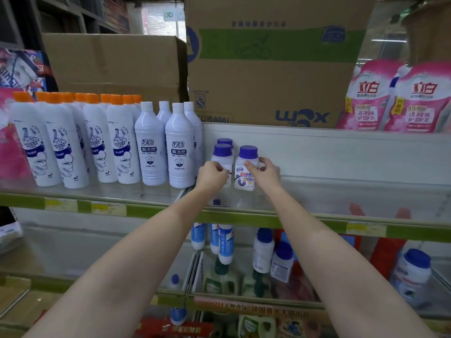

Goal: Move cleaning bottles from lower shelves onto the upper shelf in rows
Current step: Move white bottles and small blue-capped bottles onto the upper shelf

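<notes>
Upper shelf [366, 167]: two hands are reaching onto it side by side. The left hand [211, 175] is gripping one small bottle [220, 158], with a second small bottle [225, 142] standing directly behind it; the right hand [264, 173] is holding a third bottle [245, 170] just to the right. Tall bottles [150, 142] are standing in rows to the left, cardboard boxes [268, 69] are sitting behind, and refill pouches [395, 98] are leaning at the right. More bottles [262, 250] are standing on the lower shelf [256, 297], below the arms.
</notes>
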A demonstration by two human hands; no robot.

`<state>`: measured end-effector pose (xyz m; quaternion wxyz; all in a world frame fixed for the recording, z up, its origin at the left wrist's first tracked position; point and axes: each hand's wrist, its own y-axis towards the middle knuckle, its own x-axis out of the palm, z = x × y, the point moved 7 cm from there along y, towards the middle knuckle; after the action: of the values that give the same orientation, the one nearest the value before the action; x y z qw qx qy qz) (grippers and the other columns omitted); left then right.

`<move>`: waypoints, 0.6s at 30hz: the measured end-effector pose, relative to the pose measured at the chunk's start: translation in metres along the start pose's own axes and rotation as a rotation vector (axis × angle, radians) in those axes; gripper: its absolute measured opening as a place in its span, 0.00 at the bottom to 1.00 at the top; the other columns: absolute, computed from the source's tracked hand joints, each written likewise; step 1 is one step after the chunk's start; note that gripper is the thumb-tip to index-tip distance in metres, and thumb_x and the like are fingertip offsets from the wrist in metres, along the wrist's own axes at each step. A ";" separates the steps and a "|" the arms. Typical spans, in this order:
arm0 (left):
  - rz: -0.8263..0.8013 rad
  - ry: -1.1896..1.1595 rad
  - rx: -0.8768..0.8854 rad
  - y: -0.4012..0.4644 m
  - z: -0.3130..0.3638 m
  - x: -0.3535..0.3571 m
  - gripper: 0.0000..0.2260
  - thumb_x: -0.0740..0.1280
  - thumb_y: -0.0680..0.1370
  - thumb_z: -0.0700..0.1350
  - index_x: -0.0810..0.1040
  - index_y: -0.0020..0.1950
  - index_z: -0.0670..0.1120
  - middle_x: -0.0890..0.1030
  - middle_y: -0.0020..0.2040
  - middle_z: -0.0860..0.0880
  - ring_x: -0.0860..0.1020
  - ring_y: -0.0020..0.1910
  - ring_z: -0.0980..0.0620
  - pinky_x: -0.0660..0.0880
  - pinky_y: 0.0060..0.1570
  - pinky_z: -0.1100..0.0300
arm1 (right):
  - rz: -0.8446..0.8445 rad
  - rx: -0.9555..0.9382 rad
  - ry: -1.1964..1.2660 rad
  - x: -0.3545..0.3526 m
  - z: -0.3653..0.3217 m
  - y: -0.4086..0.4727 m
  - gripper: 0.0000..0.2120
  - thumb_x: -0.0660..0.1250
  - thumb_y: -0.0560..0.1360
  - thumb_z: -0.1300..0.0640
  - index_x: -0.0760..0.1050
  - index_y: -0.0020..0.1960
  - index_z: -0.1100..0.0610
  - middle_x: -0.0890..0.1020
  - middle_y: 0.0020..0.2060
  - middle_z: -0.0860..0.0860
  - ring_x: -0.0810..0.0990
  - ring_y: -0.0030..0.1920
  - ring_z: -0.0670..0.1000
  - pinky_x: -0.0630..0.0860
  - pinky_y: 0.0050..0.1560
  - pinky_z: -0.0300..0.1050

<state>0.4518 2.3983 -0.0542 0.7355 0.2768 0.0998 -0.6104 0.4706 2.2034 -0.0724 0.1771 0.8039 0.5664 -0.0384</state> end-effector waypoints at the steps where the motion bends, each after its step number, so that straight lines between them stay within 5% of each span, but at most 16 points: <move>1: -0.004 -0.005 -0.003 0.001 -0.001 0.000 0.08 0.64 0.76 0.40 0.81 0.44 0.38 0.84 0.39 0.42 0.83 0.44 0.41 0.82 0.47 0.48 | -0.002 -0.007 -0.009 0.003 0.003 0.003 0.35 0.71 0.65 0.30 0.75 0.65 0.49 0.78 0.57 0.57 0.82 0.52 0.56 0.81 0.58 0.57; 6: -0.043 -0.006 -0.002 -0.002 -0.001 0.001 0.07 0.64 0.77 0.39 0.81 0.45 0.41 0.83 0.41 0.44 0.81 0.42 0.45 0.81 0.45 0.53 | 0.021 -0.016 -0.027 0.001 0.000 -0.005 0.23 0.71 0.77 0.44 0.74 0.68 0.53 0.78 0.58 0.60 0.82 0.53 0.57 0.80 0.59 0.58; 9: -0.084 0.002 -0.011 -0.007 -0.001 0.001 0.06 0.64 0.79 0.40 0.80 0.47 0.42 0.83 0.44 0.43 0.79 0.40 0.47 0.77 0.40 0.57 | 0.037 0.001 -0.043 -0.006 -0.005 -0.017 0.22 0.68 0.80 0.53 0.71 0.72 0.58 0.78 0.60 0.57 0.81 0.56 0.56 0.80 0.56 0.50; 12: -0.103 -0.006 -0.012 -0.014 0.001 -0.003 0.07 0.64 0.79 0.40 0.81 0.49 0.39 0.84 0.46 0.40 0.79 0.41 0.45 0.78 0.41 0.57 | 0.076 0.035 -0.017 -0.014 -0.004 -0.031 0.16 0.69 0.80 0.58 0.73 0.66 0.61 0.78 0.55 0.54 0.80 0.53 0.53 0.77 0.51 0.46; 16: -0.135 -0.005 0.029 -0.031 0.011 -0.011 0.09 0.64 0.80 0.40 0.81 0.52 0.35 0.84 0.46 0.37 0.78 0.36 0.46 0.75 0.33 0.61 | 0.121 0.082 0.087 -0.016 -0.006 -0.054 0.07 0.70 0.79 0.57 0.73 0.54 0.55 0.81 0.54 0.56 0.83 0.52 0.55 0.82 0.56 0.56; 18: -0.151 0.003 0.050 -0.041 0.014 -0.014 0.09 0.63 0.80 0.40 0.80 0.51 0.36 0.84 0.44 0.38 0.80 0.36 0.45 0.80 0.37 0.57 | 0.146 0.082 0.103 -0.018 -0.008 -0.069 0.05 0.69 0.79 0.58 0.73 0.50 0.54 0.82 0.53 0.58 0.82 0.48 0.55 0.83 0.53 0.55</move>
<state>0.4069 2.3990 -0.0476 0.6801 0.2878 0.1063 -0.6658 0.3995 2.2099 -0.0765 0.1171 0.8506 0.5126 -0.0068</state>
